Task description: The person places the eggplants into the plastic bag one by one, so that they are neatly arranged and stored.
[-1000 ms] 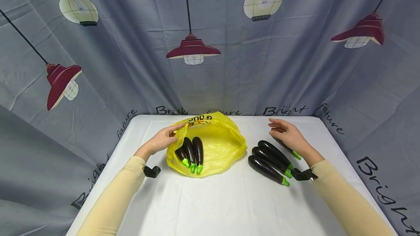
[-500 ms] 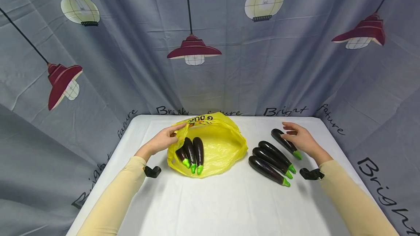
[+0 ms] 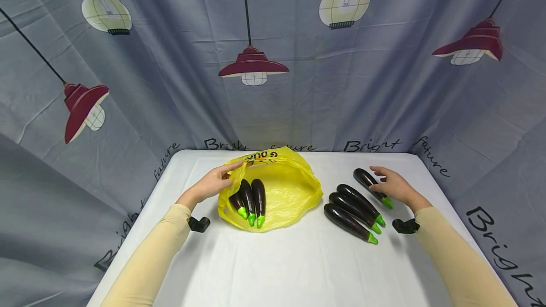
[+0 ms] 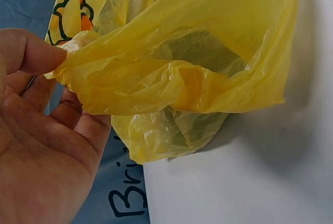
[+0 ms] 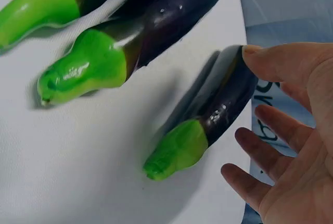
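Observation:
My left hand [image 3: 210,185] pinches the rim of a yellow plastic bag [image 3: 290,193] between thumb and fingers; the left wrist view shows the gathered film [image 4: 135,83] at the thumb tip. Inside the bag's wide mouth lie 3 dark eggplants [image 3: 258,198] with green stems, one partly covered by the film. On the right, a lone eggplant [image 3: 369,184] lies apart from a row of 3 eggplants [image 3: 346,224]. Beside it is my right hand [image 3: 396,187], fingers spread, thumb over or against the eggplant's far end [image 5: 234,88]; whether it touches, I cannot tell.
A white table [image 3: 264,269] bears everything. Its far edge meets a grey-blue curtain [image 3: 294,108] printed with lamps and lettering, which also hangs at both sides. Each wrist wears a black camera mount [image 3: 198,224].
My right hand has moved right and slightly toward me, uncovering the lone eggplant it earlier hid in part. My left hand keeps its pinch on the bag.

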`<action>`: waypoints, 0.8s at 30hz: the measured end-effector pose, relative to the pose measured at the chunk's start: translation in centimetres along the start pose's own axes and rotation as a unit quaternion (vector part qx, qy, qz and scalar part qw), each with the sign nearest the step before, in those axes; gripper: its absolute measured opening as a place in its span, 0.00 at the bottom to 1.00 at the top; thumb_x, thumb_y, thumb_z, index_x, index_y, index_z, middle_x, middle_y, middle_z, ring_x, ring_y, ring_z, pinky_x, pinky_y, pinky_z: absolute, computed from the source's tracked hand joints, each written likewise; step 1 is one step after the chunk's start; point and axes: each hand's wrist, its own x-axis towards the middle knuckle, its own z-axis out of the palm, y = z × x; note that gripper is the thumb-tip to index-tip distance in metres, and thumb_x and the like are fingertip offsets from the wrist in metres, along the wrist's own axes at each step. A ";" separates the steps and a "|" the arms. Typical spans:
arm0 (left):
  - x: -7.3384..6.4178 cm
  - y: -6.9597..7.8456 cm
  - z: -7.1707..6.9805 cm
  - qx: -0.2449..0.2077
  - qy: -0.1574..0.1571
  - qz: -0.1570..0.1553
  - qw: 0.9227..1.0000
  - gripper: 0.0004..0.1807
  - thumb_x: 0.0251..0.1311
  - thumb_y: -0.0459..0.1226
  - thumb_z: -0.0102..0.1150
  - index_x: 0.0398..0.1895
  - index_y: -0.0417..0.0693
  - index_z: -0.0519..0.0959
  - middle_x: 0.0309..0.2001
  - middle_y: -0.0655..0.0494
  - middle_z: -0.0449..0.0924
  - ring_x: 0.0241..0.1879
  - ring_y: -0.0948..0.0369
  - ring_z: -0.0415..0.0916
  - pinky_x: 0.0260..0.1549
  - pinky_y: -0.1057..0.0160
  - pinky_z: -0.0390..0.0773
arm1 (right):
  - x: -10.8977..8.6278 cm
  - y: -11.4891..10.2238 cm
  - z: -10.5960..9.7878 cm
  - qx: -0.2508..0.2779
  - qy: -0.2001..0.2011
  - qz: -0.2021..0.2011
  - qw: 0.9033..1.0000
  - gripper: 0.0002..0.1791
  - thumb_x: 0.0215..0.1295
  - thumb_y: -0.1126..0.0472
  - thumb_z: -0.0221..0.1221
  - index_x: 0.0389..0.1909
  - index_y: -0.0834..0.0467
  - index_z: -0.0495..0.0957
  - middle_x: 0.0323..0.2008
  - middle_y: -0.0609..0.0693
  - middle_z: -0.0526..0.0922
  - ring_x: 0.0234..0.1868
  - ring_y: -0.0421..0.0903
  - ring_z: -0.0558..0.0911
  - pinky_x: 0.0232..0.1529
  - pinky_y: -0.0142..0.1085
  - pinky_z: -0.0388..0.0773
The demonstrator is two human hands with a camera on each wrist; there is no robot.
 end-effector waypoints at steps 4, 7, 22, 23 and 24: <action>0.0 0.0 0.0 0.002 -0.001 0.000 1.000 0.36 0.67 0.30 0.50 0.80 0.54 0.62 0.79 0.51 0.58 0.66 0.48 0.69 0.56 0.54 0.73 | 0.2 0.7 0.1 -0.009 -0.007 0.005 1.000 0.42 0.69 0.59 0.64 0.77 0.69 0.55 0.70 0.77 0.60 0.66 0.77 0.65 0.61 0.66 0.67; -0.1 0.0 0.0 0.002 -0.001 0.001 1.000 0.36 0.67 0.30 0.51 0.80 0.54 0.62 0.79 0.51 0.57 0.67 0.48 0.68 0.57 0.54 0.72 | 0.4 1.0 0.0 -0.018 -0.012 0.005 1.000 0.43 0.68 0.59 0.65 0.77 0.70 0.55 0.68 0.79 0.62 0.64 0.77 0.67 0.59 0.66 0.68; 0.0 0.0 0.0 0.000 -0.001 -0.001 1.000 0.37 0.67 0.29 0.51 0.80 0.55 0.62 0.78 0.49 0.59 0.54 0.51 0.71 0.42 0.57 0.73 | 1.3 1.9 -1.4 -0.007 -0.081 0.060 0.995 0.45 0.67 0.59 0.66 0.76 0.71 0.54 0.62 0.78 0.69 0.53 0.64 0.80 0.45 0.52 0.82; 0.0 0.0 0.0 -0.001 -0.001 -0.003 1.000 0.37 0.67 0.29 0.51 0.80 0.56 0.62 0.78 0.49 0.59 0.54 0.51 0.71 0.42 0.58 0.73 | 1.4 2.0 -1.5 -0.004 -0.086 0.066 0.994 0.45 0.67 0.59 0.66 0.77 0.71 0.54 0.62 0.78 0.69 0.53 0.63 0.80 0.45 0.52 0.82; 0.0 0.0 0.0 -0.001 0.000 -0.004 1.000 0.37 0.67 0.29 0.51 0.80 0.56 0.62 0.77 0.49 0.60 0.54 0.51 0.71 0.42 0.58 0.73 | 1.5 2.1 -1.6 -0.004 -0.092 0.071 0.993 0.45 0.68 0.58 0.66 0.77 0.70 0.53 0.62 0.77 0.69 0.52 0.63 0.81 0.44 0.51 0.82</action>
